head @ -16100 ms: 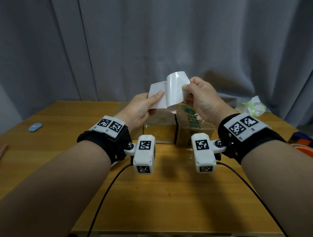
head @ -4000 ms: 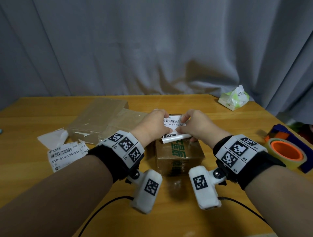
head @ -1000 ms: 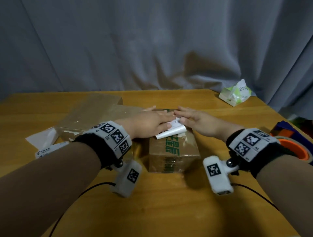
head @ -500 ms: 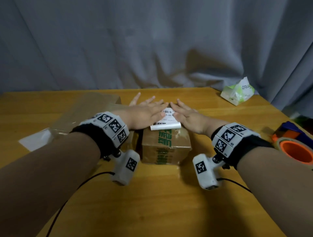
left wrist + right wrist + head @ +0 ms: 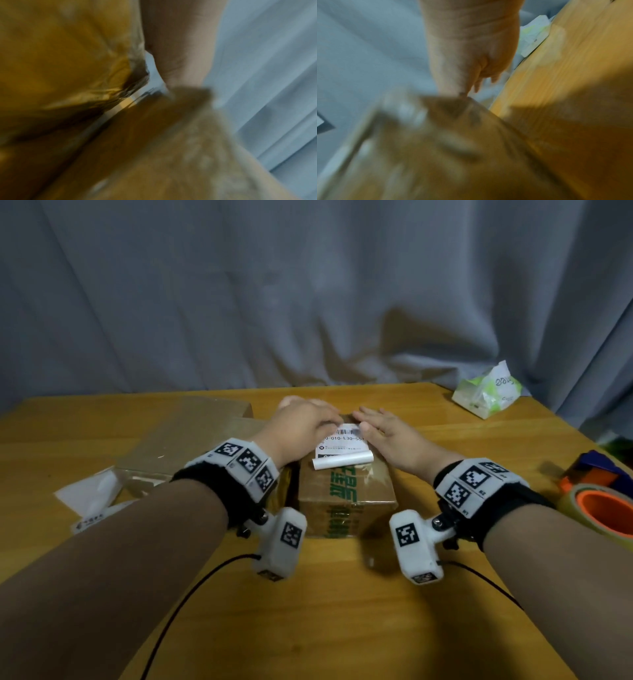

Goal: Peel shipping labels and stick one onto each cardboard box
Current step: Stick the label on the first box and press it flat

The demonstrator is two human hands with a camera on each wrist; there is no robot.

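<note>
A small cardboard box (image 5: pixel 346 498) with green print stands at the middle of the wooden table. On its top lies a white shipping label (image 5: pixel 342 445) with a barcode; the label's near end curls up in a roll (image 5: pixel 342 463). My left hand (image 5: pixel 301 428) lies flat with straight fingers on the label's left part. Opposite it, my right hand (image 5: pixel 383 429) presses flat on the right part. Both wrist views are blurred; they show the left hand (image 5: pixel 180 44) and the right hand (image 5: pixel 471 47) above the box (image 5: pixel 436 148).
A larger flat box (image 5: pixel 191 440) wrapped in shiny tape lies to the left. White backing paper (image 5: pixel 92 496) and another label (image 5: pixel 90 520) lie at the far left. A tissue pack (image 5: pixel 488 395) sits back right. A tape roll (image 5: pixel 603 515) with an orange core lies at the right edge.
Since 4 s ago both hands went from pinching the label to pressing it flat on the box. Over the last second more of the label lies flat and the hands have shifted slightly.
</note>
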